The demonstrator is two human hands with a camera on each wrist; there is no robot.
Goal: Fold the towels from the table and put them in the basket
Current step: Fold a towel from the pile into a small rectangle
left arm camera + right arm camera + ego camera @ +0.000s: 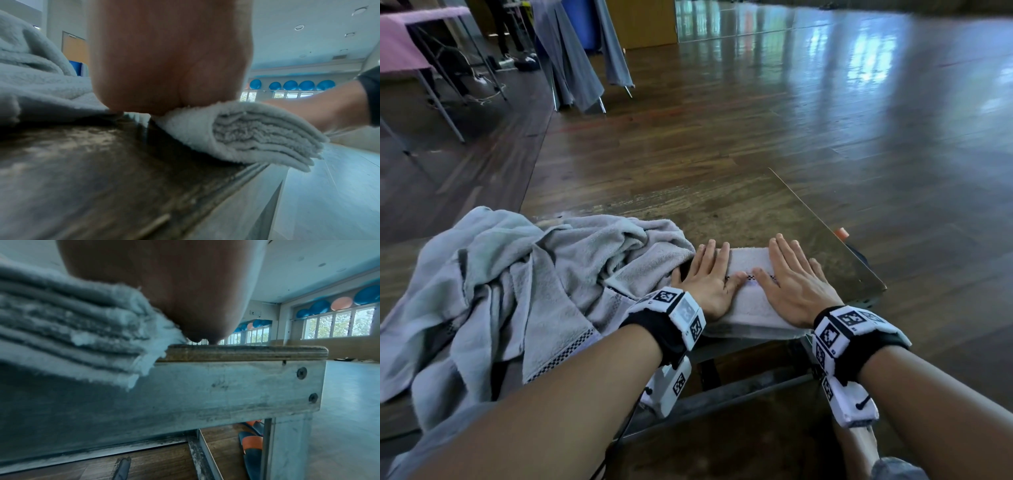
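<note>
The left hand (pixel 705 279) and the right hand (pixel 796 284) both lie flat, palms down and fingers straight, side by side on the small folded pale-grey terry towel (pixel 748 263). They grip nothing; they only press. I judge that the palms are held so to flatten the layers and set the creases, so that the bundle keeps its shape when it is lifted. The thumbs almost meet over the checkered woven band in the middle of the towel.

The towel lies directly under both hands, at the near right corner of the worn dark wooden table (pixel 722 209). In the left wrist view its stacked layers (pixel 257 134) hang a little over the table edge.

Just beside the left hand, touching the folded towel, lies the crumpled heap of pale-grey towels (pixel 517 274), not yet folded. The basket is not visible in any view.
</note>
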